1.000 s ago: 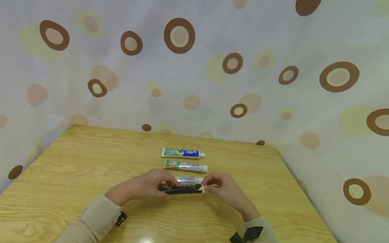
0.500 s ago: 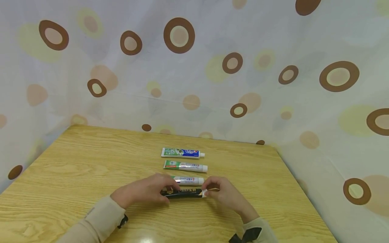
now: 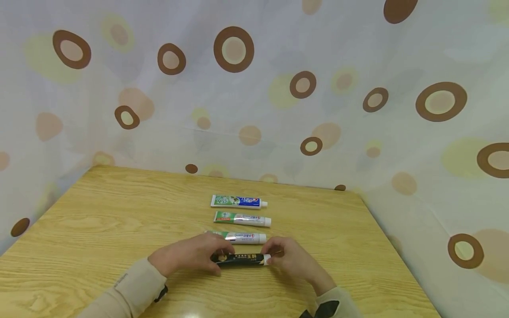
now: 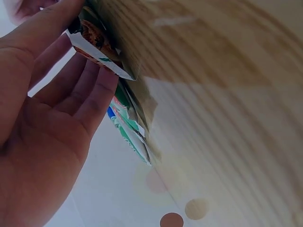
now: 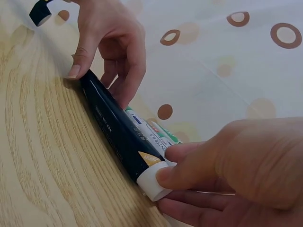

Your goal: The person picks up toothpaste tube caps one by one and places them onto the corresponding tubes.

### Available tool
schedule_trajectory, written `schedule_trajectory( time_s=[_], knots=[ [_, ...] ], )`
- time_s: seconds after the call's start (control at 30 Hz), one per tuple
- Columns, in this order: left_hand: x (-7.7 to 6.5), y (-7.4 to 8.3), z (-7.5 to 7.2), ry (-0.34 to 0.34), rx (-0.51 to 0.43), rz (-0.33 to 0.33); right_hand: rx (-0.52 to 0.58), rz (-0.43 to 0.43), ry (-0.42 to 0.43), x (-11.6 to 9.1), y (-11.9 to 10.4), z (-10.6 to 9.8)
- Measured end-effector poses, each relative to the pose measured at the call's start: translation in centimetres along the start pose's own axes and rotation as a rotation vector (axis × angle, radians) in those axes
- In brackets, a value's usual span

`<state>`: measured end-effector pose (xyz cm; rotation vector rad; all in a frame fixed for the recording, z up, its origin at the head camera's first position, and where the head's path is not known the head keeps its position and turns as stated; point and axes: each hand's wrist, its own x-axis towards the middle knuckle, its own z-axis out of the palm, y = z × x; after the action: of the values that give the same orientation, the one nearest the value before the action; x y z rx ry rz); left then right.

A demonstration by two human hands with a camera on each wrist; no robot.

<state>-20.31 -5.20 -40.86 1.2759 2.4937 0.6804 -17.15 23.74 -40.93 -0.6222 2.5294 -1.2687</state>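
Note:
A black toothpaste tube (image 3: 243, 259) lies on the wooden table, nearest to the person, its white cap (image 5: 155, 181) pointing right. My left hand (image 3: 195, 253) holds the tube's flat end between thumb and fingers; the crimped end shows in the left wrist view. At the other end, my right hand (image 3: 293, 259) pinches the white cap with thumb and fingers. Just beyond is a white and green toothpaste tube (image 3: 245, 238), its left end partly behind the left hand. The black tube lies roughly parallel to it, with a narrow gap between them.
Farther back lie a second white and green tube (image 3: 243, 219) and a blue and green tube (image 3: 238, 201), caps also to the right, forming a column. A spotted cloth (image 3: 274, 119) rises behind the table (image 3: 139, 212) and along both sides.
Both hands have drawn the black tube toward the person, away from the white and green tube that it partly covered. The other tubes have stayed in place.

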Motion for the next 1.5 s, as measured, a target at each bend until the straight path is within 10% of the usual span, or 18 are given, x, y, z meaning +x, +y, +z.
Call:
schedule_trajectory(
  time_s=[0.63, 1.0, 1.5],
  knots=[
    [-0.6, -0.3, -0.1, 0.036, 0.039, 0.032, -0.013, 0.016, -0.035, 0.1, 0.1, -0.2],
    [-0.9, -0.3, -0.9, 0.031, -0.101, -0.095, -0.06, 0.053, -0.112, 0.3, -0.5, -0.8],
    [-2.4, -1.6, -3.9, 0.341, 0.092, -0.254, -0.275, 0.043, 0.275, 0.6, -0.7, -3.9]
  ],
)
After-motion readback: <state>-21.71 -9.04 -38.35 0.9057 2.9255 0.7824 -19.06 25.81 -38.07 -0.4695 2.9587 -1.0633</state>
